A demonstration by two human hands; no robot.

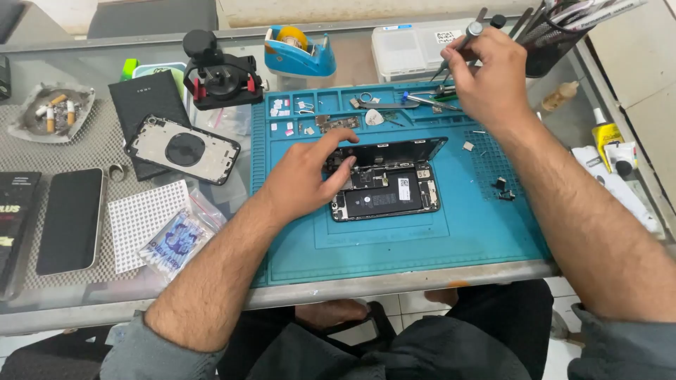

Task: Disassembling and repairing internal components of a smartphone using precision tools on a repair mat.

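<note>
Your left hand (304, 176) rests at frame centre on the opened phone (384, 184), fingers loosely together. Your right hand (486, 77) — upper right — pinches a screwdriver (466, 36), seemingly above the blue mat (422, 239).

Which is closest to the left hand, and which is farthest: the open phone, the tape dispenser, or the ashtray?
From the left hand, in the head view:
1. Open phone, touching it, on the blue mat.
2. Tape dispenser, behind the mat, at the table's back.
3. Ashtray, far off at the left edge.
</note>
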